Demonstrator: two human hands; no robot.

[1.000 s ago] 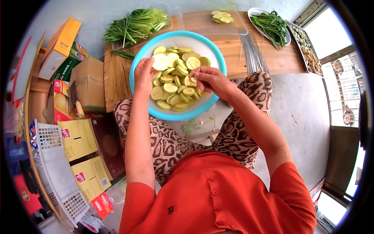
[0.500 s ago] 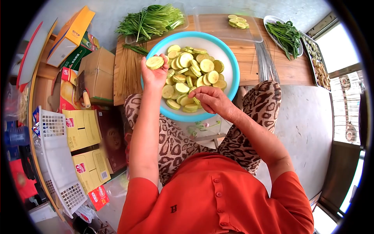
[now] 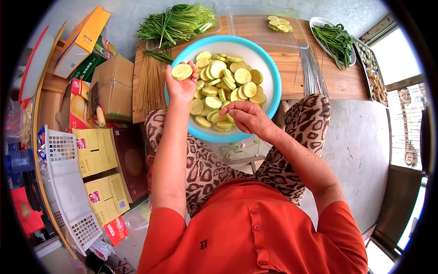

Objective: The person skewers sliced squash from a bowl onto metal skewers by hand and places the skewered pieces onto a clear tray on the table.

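Observation:
My left hand [image 3: 181,89] is raised over the left rim of a blue-edged basin [image 3: 272,91], palm up, its fingers closed around a round, pale green zucchini slice [image 3: 181,71]. A second slice may lie under that one. Many more zucchini slices [image 3: 217,69] are heaped inside the basin. Over the lower right of the heap is my right hand [image 3: 248,118], thumb and index finger drawn together and the other fingers curled. Its fingertips are close to the slices, and whatever they pinch is hidden or too small to name.
Bamboo skewers [image 3: 150,84] lie left of the basin, metal skewers [image 3: 312,73] right. Behind are green chives [image 3: 178,23], a clear tray [image 3: 251,27] with several slices, and leafy greens [image 3: 333,41] on a plate. Cardboard boxes [image 3: 113,86] and a white basket [image 3: 61,182] stand left.
Almost nothing differs. Both hands keep their places and grips; the view has shifted very slightly.

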